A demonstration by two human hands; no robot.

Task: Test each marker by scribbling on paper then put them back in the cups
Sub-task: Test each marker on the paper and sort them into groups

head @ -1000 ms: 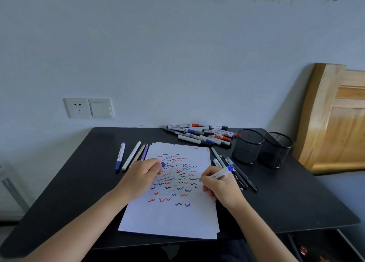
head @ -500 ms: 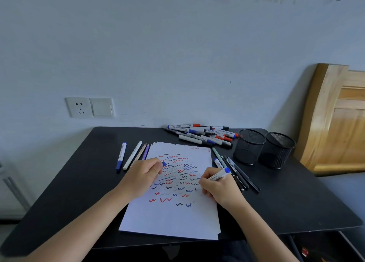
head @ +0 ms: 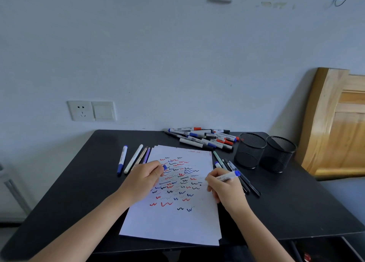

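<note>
Nearest, a stack of white paper (head: 173, 224) lies on the black table (head: 75, 186), its middle covered with red, blue and black squiggles. At its right edge the right hand (head: 225, 189) curls its fingers round a white marker (head: 229, 175) with a blue end, held slanted over the sheet, its tip hidden by the fingers. At the left side the left hand (head: 143, 179) rests on the paper and pinches a blue cap (head: 165, 167). Just right of the paper several dark pens (head: 245, 180) lie side by side; just left of it lie four more pens (head: 133, 159). Farther right stand two black mesh cups side by side, the left cup (head: 249, 150) and the right cup (head: 277, 155). Farthest, a pile of markers (head: 203, 138) lies by the wall.
</note>
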